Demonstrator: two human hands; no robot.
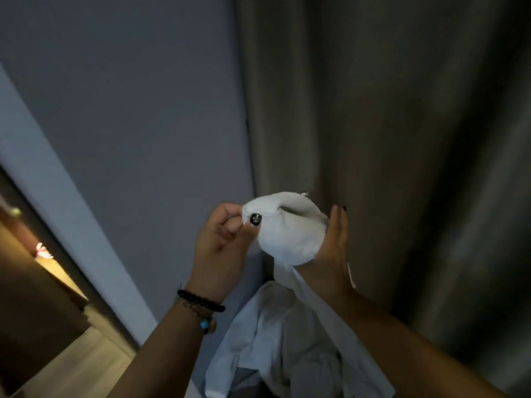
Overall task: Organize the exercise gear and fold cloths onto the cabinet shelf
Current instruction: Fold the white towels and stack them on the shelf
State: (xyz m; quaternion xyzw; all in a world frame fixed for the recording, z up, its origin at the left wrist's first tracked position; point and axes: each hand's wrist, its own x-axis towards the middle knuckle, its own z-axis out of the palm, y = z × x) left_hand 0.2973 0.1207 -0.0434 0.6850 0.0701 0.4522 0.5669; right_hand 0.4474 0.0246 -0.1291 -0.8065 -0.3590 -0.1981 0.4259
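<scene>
Holding item: one white cloth, bunched at its top and lifted in front of the grey curtain; the rest trails down toward the bottom of the view.

Landmark: the cloth's bunched top. All places are given from it.

Left of it: left hand, fingers curled, thumb and forefinger pinching the cloth's upper left corner. Dark bead bracelets sit on that wrist. Further left: grey wall, then a dim doorway with a lit wooden surface, too blurred to identify.

Right of it: right hand, fingers straight and together, palm flat against the bunch's right side, supporting rather than clasping it.

Below it: the cloth's loose length, crumpled between the forearms; whether it rests on anything cannot be told.

Risks, judged:
- The left pinch covers only a small corner; a tug could slip it free and drop the bunch.
- The right hand merely presses, so drawing it away would let the bundle unroll.
- The trailing length may drag or snag below, spoiling any fold.
- Low light and blur hide the edges, inviting a crooked fold.

The cabinet shelf is not in view.
</scene>
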